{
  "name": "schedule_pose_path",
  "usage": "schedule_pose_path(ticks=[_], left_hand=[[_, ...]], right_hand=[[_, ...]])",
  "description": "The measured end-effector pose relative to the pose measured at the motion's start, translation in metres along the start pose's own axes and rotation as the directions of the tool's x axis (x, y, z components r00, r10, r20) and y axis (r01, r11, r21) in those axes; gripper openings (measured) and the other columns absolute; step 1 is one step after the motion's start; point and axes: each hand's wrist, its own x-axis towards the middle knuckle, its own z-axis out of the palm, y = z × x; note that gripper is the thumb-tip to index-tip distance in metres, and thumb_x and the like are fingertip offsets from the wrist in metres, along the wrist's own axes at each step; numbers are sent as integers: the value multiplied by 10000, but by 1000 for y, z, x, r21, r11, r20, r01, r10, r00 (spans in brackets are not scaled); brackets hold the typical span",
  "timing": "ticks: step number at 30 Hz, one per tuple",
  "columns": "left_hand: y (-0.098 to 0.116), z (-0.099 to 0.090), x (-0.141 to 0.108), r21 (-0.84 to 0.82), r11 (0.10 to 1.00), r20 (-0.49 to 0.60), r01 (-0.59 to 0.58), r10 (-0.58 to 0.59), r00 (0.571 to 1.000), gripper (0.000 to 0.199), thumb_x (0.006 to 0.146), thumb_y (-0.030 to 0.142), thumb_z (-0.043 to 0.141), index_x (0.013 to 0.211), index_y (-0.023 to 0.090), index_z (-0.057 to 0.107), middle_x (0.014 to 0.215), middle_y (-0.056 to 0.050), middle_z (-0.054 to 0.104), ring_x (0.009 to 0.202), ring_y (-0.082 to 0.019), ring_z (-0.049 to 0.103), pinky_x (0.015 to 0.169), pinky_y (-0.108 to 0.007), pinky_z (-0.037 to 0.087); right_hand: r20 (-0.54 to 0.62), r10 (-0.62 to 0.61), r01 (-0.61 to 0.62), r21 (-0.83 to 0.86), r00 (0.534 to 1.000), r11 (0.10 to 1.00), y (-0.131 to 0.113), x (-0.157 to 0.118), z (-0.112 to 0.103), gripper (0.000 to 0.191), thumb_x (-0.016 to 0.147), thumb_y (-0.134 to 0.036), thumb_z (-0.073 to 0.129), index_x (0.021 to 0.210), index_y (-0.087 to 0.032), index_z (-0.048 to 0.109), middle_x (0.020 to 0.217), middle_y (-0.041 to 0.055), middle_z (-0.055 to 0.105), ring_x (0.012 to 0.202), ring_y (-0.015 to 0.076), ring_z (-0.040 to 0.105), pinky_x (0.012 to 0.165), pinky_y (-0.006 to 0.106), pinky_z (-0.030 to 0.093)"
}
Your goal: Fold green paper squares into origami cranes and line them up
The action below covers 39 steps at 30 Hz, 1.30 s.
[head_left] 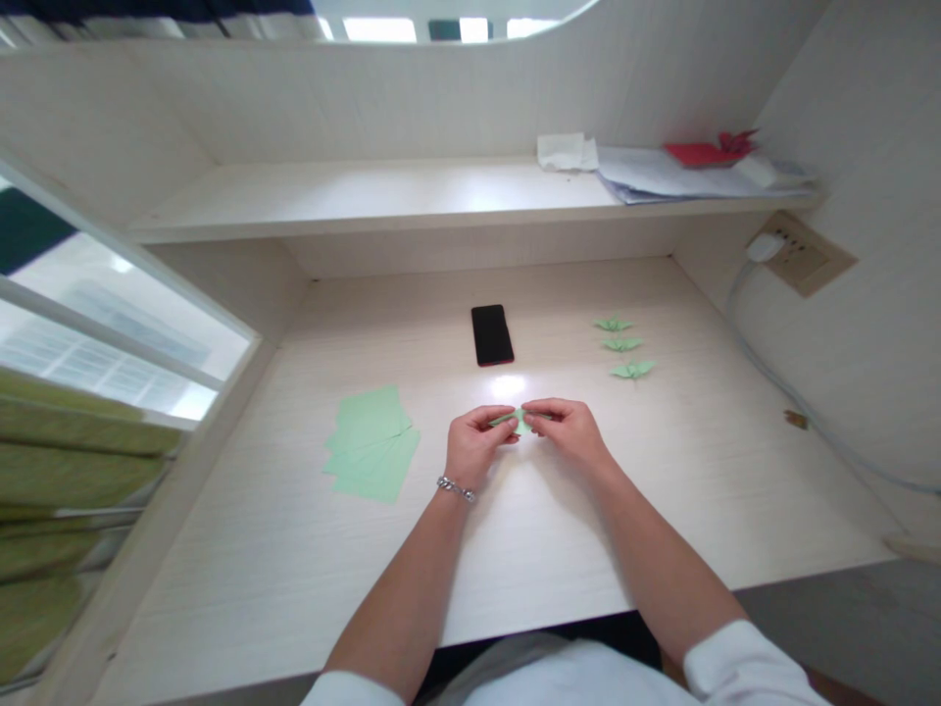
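Both hands meet over the desk (544, 559), each holding one side of a small piece of green paper (520, 424): the left hand (477, 446) pinches it from 9 o'clock and the right hand (573, 431) from 3, thumb and fingers narrowed on it. Around that paper as the clock's centre, the loose green sheets (372, 446) lie at 9, the black phone (492, 335) between 11 and 12, and a column of three folded paper birds (621, 345) at 2. The fingers cover much of the piece, so its exact folds cannot be told. Working it well calls for light, matched pinches close to the creases; a hard pull to either side could tear so small a piece. Steadying it with one hand while the other shapes it should keep both sides even.
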Motion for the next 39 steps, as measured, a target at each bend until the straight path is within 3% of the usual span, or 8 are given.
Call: schedule_pose_path(ticks=[10,16,26,39], left_hand=[[1,0,0,0,1000,-1,-2,2,1000,361,621,287,810,921,105,728,809,-88,731,597,-168,685,632,-301,614],[0,0,0,36,999,25,-11,10,1000,274,638,266,792,854,113,722,798,-67,716,611,-162,679,623,-298,612],[-1,0,0,16,1000,139,9,-11,990,227,651,258,772,825,135,694,785,-34,688,658,-145,648,616,-298,606],[5,1,-2,-27,999,151,38,-33,988,156,639,243,748,737,138,688,704,-23,666,618,-128,618,596,-283,587]], right_hand=[[-24,-10,10,21,1000,1000,0,0,2,244,665,-302,737,876,-183,765,775,61,733,620,157,607,593,286,480],[37,-24,23,13,999,1000,-1,2,0,163,666,-254,707,803,-176,748,763,44,717,638,154,613,614,278,479],[97,53,-56,23,994,998,2,3,0,153,648,-231,677,775,-156,714,694,22,685,597,138,593,576,258,473],[113,199,-222,261,973,940,-7,-2,2,151,567,-222,747,705,-162,734,630,11,661,571,118,567,544,234,471]])
